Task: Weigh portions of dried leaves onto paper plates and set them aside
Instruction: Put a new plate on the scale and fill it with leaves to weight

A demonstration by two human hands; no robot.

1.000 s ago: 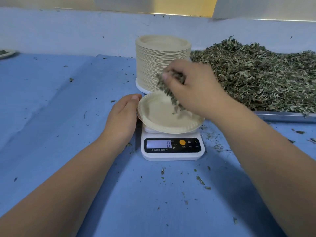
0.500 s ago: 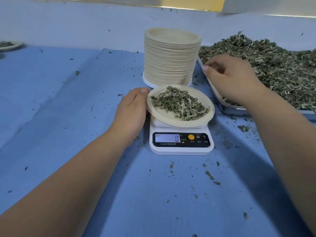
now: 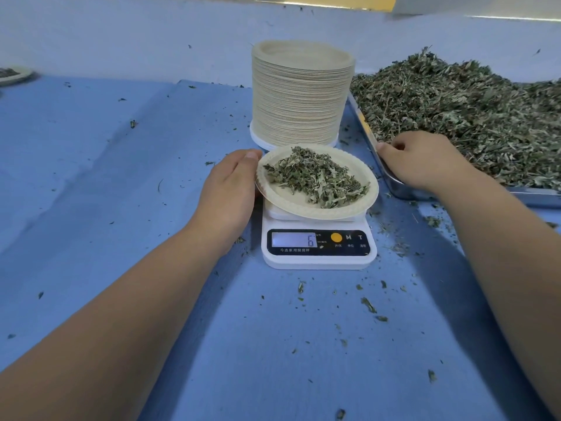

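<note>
**While Weighing Is in Progress: Task Status**

As a paper plate (image 3: 358, 208) is seated on the platform of the digital kitchen scale (image 3: 318, 261), at the middle of the blue-covered counter (image 3: 121, 192), one portion is judged to be mid-weighing. A mound of dried leaves (image 3: 318, 177) is carried by the plate, and a single digit, read as 6, is shown on the display (image 3: 294, 240). No target weight is given, so it cannot be determined whether the portion is complete.

The left hand (image 3: 230, 189) is laid beside the plate. Its fingers (image 3: 243, 165) are extended and loosely together, with the tips touching the plate's left rim; nothing is gripped. The right hand (image 3: 425, 162) is placed over the near corner of the metal tray (image 3: 397, 186), at the edge of the bulk heap of leaves (image 3: 470, 110). Its fingers (image 3: 397, 145) are curled inward, and it cannot be told whether a pinch of leaves is enclosed.

Done: one plate (image 3: 13, 75), blurred but apparently filled, is seen set aside at the far left of the counter, well apart from the scale.

Left: the present portion is to be adjusted or accepted, then moved aside. Many further portions are indicated by the tall stack of unused plates (image 3: 300, 95) just behind the scale and by the large heap. Leaf fragments (image 3: 368, 305) are scattered on the counter around the scale.
</note>
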